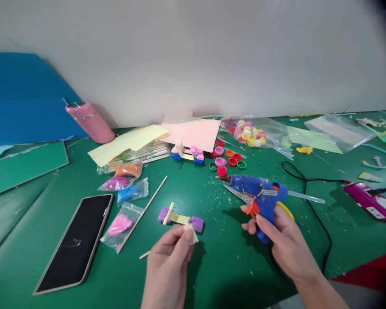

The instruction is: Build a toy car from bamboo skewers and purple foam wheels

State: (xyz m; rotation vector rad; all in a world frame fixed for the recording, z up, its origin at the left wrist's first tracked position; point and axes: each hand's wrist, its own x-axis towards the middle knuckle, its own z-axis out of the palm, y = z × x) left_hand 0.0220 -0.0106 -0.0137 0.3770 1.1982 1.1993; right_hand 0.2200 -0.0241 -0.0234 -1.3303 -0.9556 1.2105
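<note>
My right hand (279,240) grips a blue hot glue gun (266,205) by its handle, fingers at the orange trigger, nozzle pointing left. A clear glue stick (304,196) sticks out of its back. Scissors (238,194) with a yellow handle lie partly hidden behind the gun. Between the thumb and fingers of my left hand (170,262) is a small cream-coloured piece (193,234), mostly covered. Just beyond it lies a small model (178,219) with a cream strip and purple blocks at both ends; whether the held piece touches it I cannot tell.
Left stand a black-screened phone (77,244), clay bags (120,225), a thin stick (143,213) and a pink tumbler (90,121). Behind are another model (187,155), coloured caps (233,162) and paper (193,133). A black cord (312,206) runs near a purple power strip (371,201).
</note>
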